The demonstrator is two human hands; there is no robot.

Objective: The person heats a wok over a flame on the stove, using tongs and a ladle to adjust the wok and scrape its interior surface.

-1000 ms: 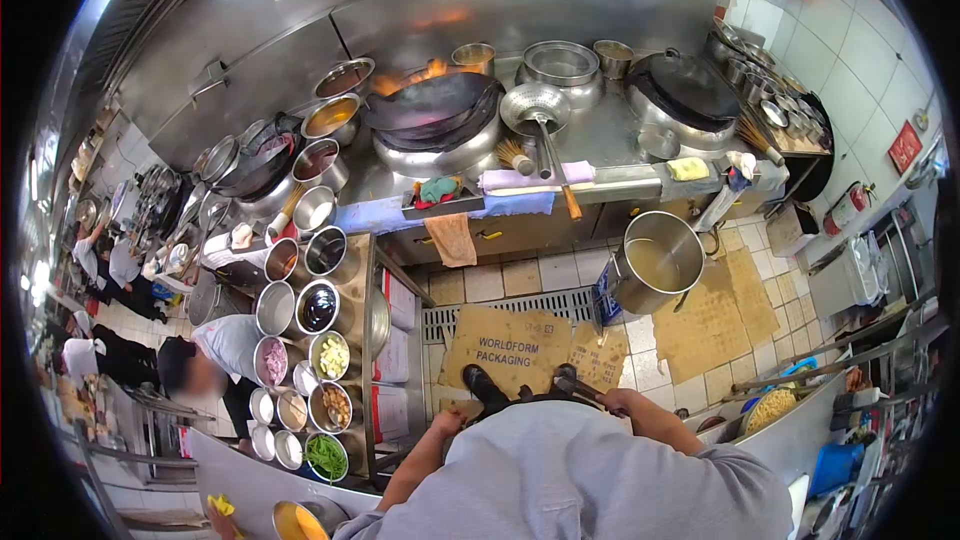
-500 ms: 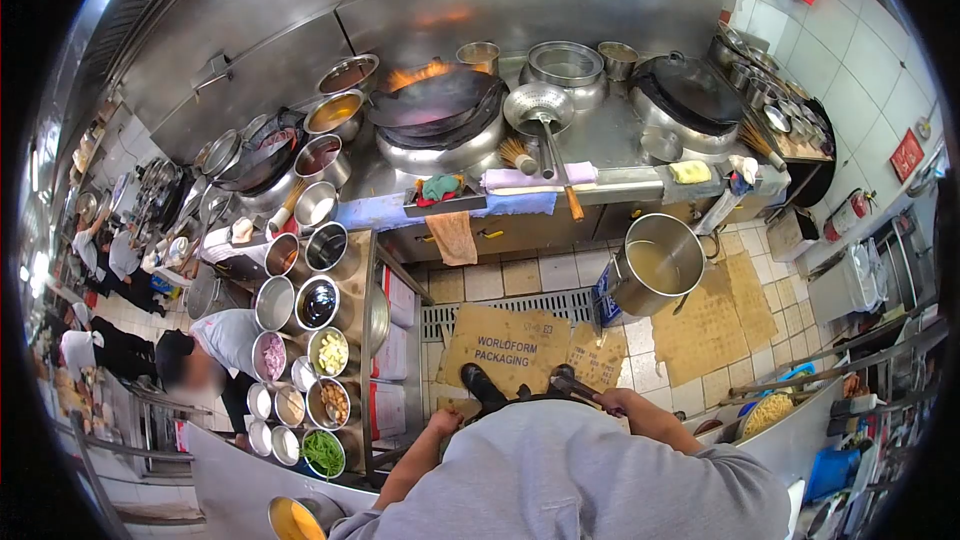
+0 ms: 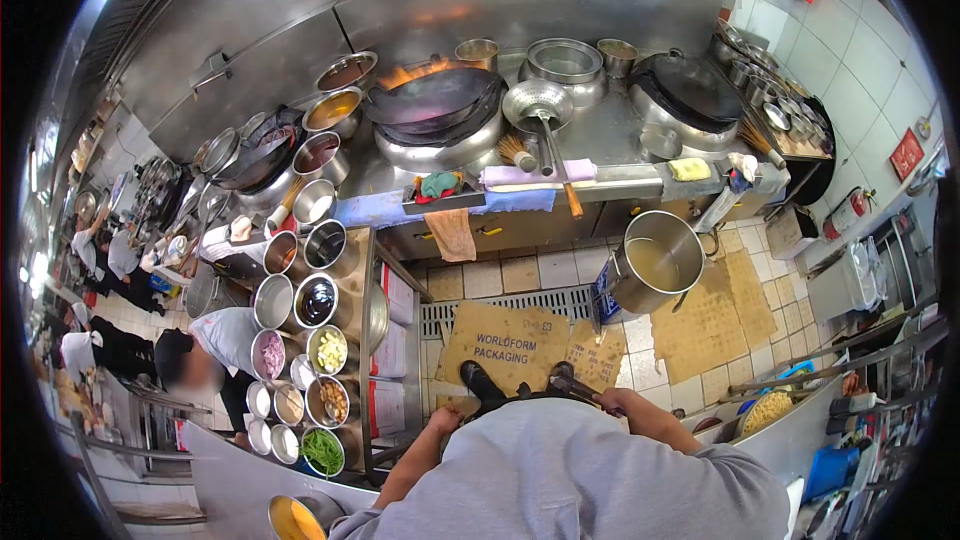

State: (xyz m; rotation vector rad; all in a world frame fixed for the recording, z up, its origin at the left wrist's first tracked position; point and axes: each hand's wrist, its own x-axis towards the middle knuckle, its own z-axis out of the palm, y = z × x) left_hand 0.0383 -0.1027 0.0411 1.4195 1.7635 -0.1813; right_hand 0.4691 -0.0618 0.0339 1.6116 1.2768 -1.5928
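Beside my waist at the left, my left hand (image 3: pixel 443 421) is closed, its fingers curled close to dark cloth; what they grip, if anything, is hidden. On the other side my right hand (image 3: pixel 617 401) is also closed, at the end of a dark, narrow thing (image 3: pixel 578 386) that I cannot make out against my trousers and shoe. Ahead of me a black wok (image 3: pixel 430 108) sits over a burner, with flames rising behind it. A perforated strainer (image 3: pixel 537 106) and a wooden-handled tool (image 3: pixel 572 202) rest to its right.
At my left, a counter (image 3: pixel 352 340) carries several metal bowls of ingredients and sauces. A tall pot (image 3: pixel 657 258) of cloudy liquid stands front right, above floor level. Flattened cardboard (image 3: pixel 490 345) lies underfoot. A co-worker (image 3: pixel 215 345) bends beyond the bowls. A second wok (image 3: pixel 690 90) sits at right.
The wok over the flames has shifted and tilted slightly, and the flames have changed shape. My hands stay at about the same places.
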